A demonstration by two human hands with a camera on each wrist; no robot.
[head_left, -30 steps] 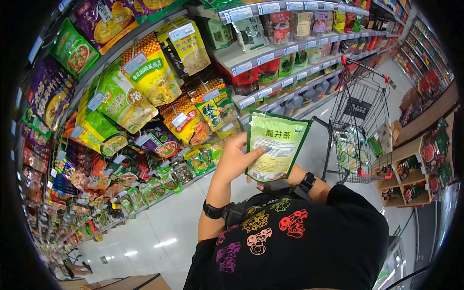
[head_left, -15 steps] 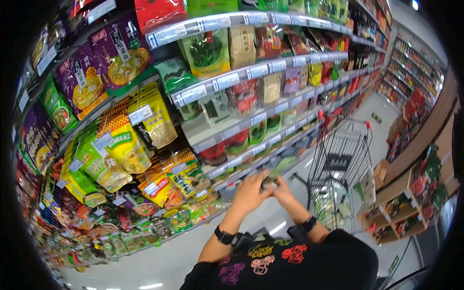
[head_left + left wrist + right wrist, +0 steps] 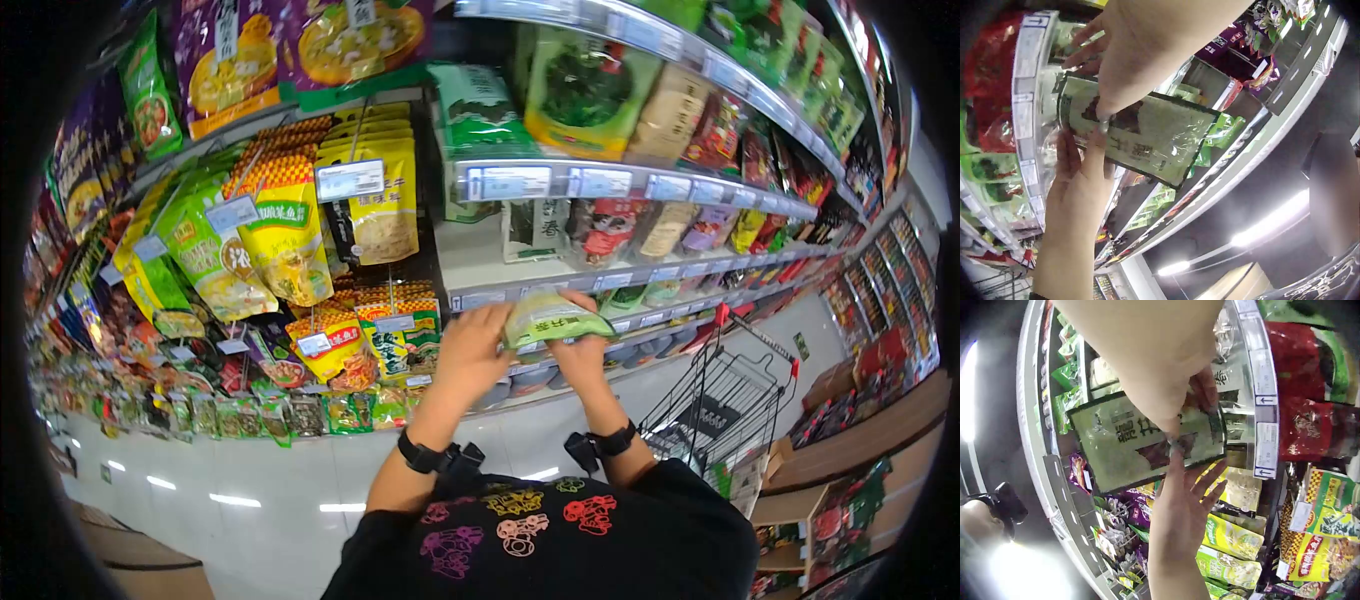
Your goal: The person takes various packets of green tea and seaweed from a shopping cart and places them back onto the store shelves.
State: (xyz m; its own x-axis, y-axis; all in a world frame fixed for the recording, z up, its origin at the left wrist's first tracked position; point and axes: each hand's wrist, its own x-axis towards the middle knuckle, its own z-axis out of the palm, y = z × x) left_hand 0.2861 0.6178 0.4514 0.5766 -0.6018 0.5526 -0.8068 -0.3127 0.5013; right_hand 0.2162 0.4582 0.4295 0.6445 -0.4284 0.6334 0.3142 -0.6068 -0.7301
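A pale green tea packet (image 3: pixel 552 318) with a dark green border and dark lettering is held flat and tilted in front of the chest. My left hand (image 3: pixel 472 352) grips its left side, thumb on the printed face. On the other side my right hand (image 3: pixel 582 352) holds it between thumb and fingers. In the left wrist view, the packet (image 3: pixel 1154 140) shows a dark brown patch near both thumbs. The right wrist view has the left hand (image 3: pixel 1179 500) with fingers spread beyond the packet's edge.
Shelves of bagged goods with price labels (image 3: pixel 508 182) stand ahead. Hanging yellow seasoning pouches (image 3: pixel 385 205) fill the rack at left. A wire shopping cart (image 3: pixel 725 390) stands to the right, near a wooden display stand (image 3: pixel 790 510).
Both hands first lowered the packet from upright until it was nearly edge-on, then brought it forward and up before the shelves. The head view swung, with the cart ending lower.
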